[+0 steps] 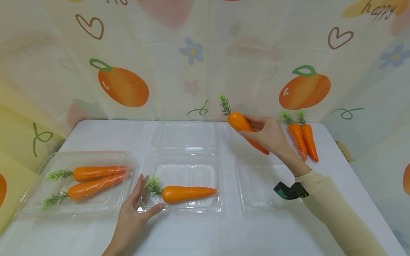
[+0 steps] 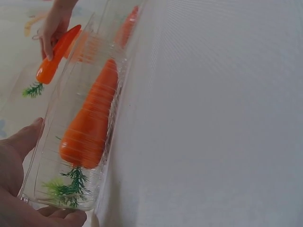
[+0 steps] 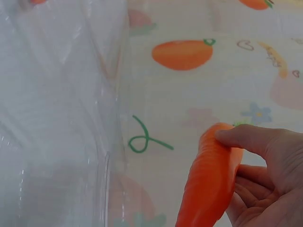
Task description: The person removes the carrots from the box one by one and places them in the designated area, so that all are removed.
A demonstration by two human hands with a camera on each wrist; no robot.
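Note:
My right hand [image 1: 269,137] pinches an orange carrot [image 1: 239,122] with a green leafy top, holding it tilted above the table. In the right wrist view, the thumb lies on that carrot [image 3: 208,175]. My left hand [image 1: 136,208] touches the near left corner of an open clear plastic container [image 1: 218,170], its thumb and fingers spread around the corner. Inside that container lies one carrot [image 1: 189,193], leafy end toward the left hand. The left wrist view shows this carrot [image 2: 90,118] through the container wall, beside the left hand [image 2: 14,179].
A lidded clear container [image 1: 96,209] with two carrots stands at the left. Another clear container [image 1: 243,185] is under the right forearm. Two more carrots [image 1: 308,142] lie at the table's back right. A fruit-patterned cloth [image 1: 192,85] hangs behind the white table [image 1: 192,234].

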